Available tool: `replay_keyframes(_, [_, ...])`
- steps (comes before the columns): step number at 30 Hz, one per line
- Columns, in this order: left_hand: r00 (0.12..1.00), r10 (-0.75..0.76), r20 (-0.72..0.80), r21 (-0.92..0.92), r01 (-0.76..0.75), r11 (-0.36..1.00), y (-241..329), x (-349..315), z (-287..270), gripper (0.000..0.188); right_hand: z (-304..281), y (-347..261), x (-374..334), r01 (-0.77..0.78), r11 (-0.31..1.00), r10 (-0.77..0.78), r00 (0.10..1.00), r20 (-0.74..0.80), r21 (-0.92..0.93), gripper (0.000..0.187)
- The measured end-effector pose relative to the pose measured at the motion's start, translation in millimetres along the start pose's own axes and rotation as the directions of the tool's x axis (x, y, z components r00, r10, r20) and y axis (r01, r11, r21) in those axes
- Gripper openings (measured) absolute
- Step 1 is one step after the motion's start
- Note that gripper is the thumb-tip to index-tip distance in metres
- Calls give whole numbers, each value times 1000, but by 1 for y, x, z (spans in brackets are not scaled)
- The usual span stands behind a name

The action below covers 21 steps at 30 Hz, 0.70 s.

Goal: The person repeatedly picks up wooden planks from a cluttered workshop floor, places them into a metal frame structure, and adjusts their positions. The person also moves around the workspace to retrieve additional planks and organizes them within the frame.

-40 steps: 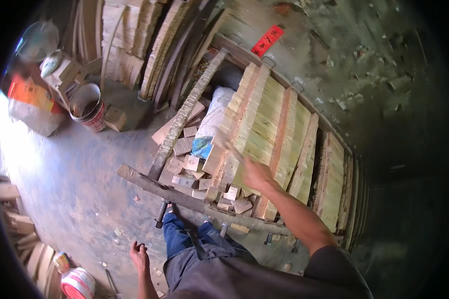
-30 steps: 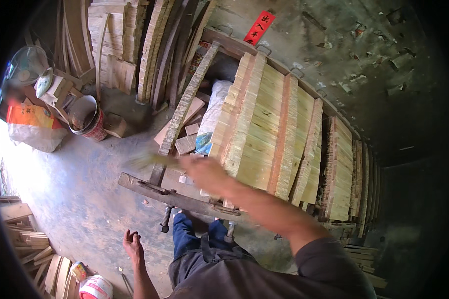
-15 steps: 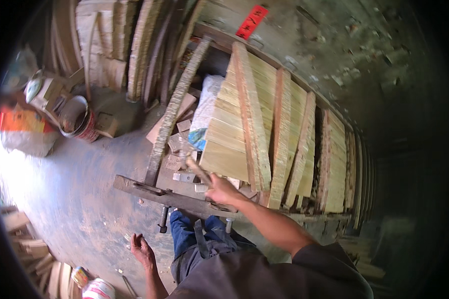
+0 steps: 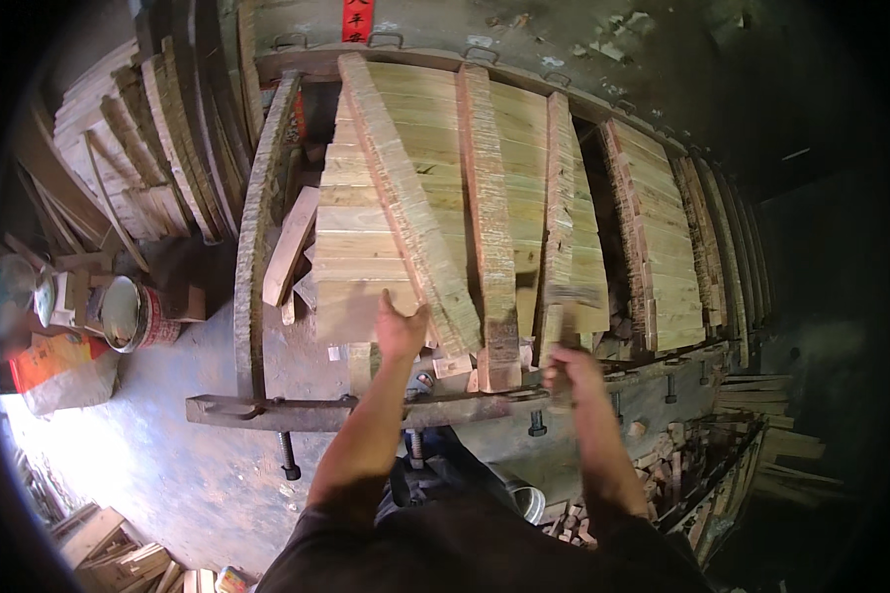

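Note:
My right hand (image 4: 572,371) is closed around the wooden handle of a hammer (image 4: 576,295), whose blurred head is over the near end of a rough wooden bar. My left hand (image 4: 401,331) is open, thumb and fingers apart, at the near edge of a pale panel of joined boards (image 4: 361,272). Close by its thumb runs a slanted rough-edged bar (image 4: 405,203) lying across the panel. Two more bars, the middle one (image 4: 485,198) and the right one (image 4: 558,198), lie over the boards. Whether the left fingers touch the panel is hard to tell.
A heavy clamp frame has a near rail (image 4: 297,413) with hanging bolts (image 4: 287,457). Planks (image 4: 183,148) lean at the far left. A bucket (image 4: 138,316) and an orange-and-white sack (image 4: 64,371) stand left. Offcuts (image 4: 124,553) lie at lower left, with more scraps at right.
The view has swung right. My right hand has carried the hammer rightward from the frame's left part. My left hand has risen from beside my legs to the panel's near edge.

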<state>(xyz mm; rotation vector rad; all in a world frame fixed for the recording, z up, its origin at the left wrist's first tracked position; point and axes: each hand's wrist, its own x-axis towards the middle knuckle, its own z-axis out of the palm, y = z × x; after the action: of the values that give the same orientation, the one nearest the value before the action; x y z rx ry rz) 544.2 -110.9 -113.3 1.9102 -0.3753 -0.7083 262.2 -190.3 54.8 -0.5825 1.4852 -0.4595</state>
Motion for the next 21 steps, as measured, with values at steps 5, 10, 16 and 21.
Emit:
replay_keyframes(5, [991, -123, 51, 520, 79, 850, 79, -38, 96, 112, -217, -116, 2, 353, 933, -349, 849, -397, -67, 22])
replay_keyframes(10, [999, -44, 14, 584, 28, 811, 62, -36, 108, 110, -273, -248, -3, 803, 580, -509, 491, -707, 140, 27])
replay_keyframes(16, [994, -33, -105, 655, 94, 750, 60, -44, 67, 104, -54, -107, 169, 216, 960, -212, 976, -42, 177, 22])
replay_keyframes(21, [987, 66, -144, 639, 42, 768, 16, -28, 5, 92, 32, -55, 158, -261, 961, 224, 932, 285, 96, 19])
